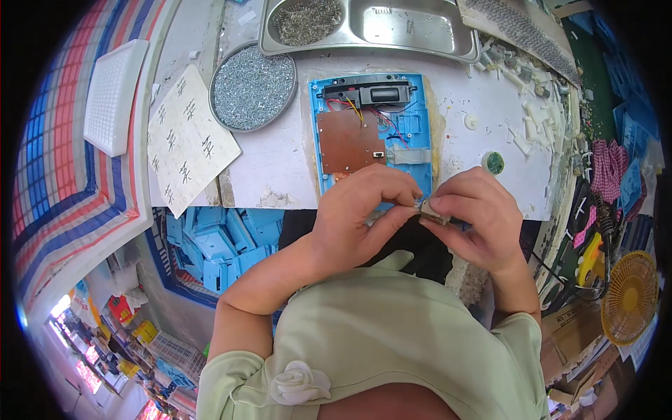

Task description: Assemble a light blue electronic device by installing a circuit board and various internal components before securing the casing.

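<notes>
Two bare hands meet over the near right corner of an open blue plastic housing (420,172), a small beige block-shaped component (432,214) held between them. The component is just in front of that corner, on the worker's side. The step in hand looks like fine fitting or adjusting of the part at the fingertips; the next move would seem to call for two light, steady pinches kept in line. The left hand (364,203) has its grip drawn to a narrow pinch, thumb and forefinger apparently on the component's left end. The right hand (486,213) grips the right end, its fingers parted only by the part's thickness. The component's long axis runs roughly left to right, dipping slightly rightward; which end is its front cannot be told. Inside the housing sits a brown circuit board (346,143); left of the housing, on the table (259,168), stand heaped screws (253,87).
</notes>
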Demonstrator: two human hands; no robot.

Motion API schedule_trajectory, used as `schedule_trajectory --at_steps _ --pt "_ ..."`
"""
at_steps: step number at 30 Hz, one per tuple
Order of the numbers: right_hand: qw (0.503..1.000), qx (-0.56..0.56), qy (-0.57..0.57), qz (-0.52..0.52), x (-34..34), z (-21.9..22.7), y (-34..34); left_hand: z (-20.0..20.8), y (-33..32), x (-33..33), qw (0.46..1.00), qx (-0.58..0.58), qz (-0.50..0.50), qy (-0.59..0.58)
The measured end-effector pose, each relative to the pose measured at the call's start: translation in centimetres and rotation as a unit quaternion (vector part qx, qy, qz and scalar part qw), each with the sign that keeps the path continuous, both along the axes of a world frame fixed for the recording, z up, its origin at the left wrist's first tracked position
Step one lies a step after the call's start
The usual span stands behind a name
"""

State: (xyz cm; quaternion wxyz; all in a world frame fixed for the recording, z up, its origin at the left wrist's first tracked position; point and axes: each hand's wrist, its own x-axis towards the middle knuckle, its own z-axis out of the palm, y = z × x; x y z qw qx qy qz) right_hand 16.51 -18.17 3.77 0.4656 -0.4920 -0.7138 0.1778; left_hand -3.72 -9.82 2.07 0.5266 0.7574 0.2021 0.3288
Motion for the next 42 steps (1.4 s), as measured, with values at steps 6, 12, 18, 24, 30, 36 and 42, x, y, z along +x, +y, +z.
schedule_trajectory --at_steps 6,12,18,24,30,36,42 --pt "1.0 0.006 -0.017 -0.009 -0.3 -0.3 -0.5 -0.2 -0.1 0.0 0.993 0.11 0.04 0.012" --pt "0.999 -0.021 -0.012 -0.041 -0.2 -0.8 -0.9 -0.3 0.1 -0.8 0.992 0.097 0.065 0.046" --pt "0.989 -0.065 0.073 -0.111 2.5 -1.6 -2.4 0.0 4.5 -1.3 0.955 0.048 0.243 0.161" --pt "0.93 -0.167 0.234 -0.227 3.0 -2.8 -1.2 -0.6 6.0 1.3 0.945 0.239 0.069 0.213" --pt "0.938 -0.205 0.208 -0.189 3.0 -3.6 1.2 -0.8 7.0 2.0 0.916 0.323 0.0 0.237" --pt "0.981 -0.132 0.038 -0.135 2.6 -3.5 3.2 -1.6 8.7 -2.2 0.952 0.289 0.0 0.099" --pt "0.981 -0.13 -0.033 -0.14 1.0 -3.6 5.5 -3.2 7.6 -4.8 0.944 0.31 0.022 0.11"
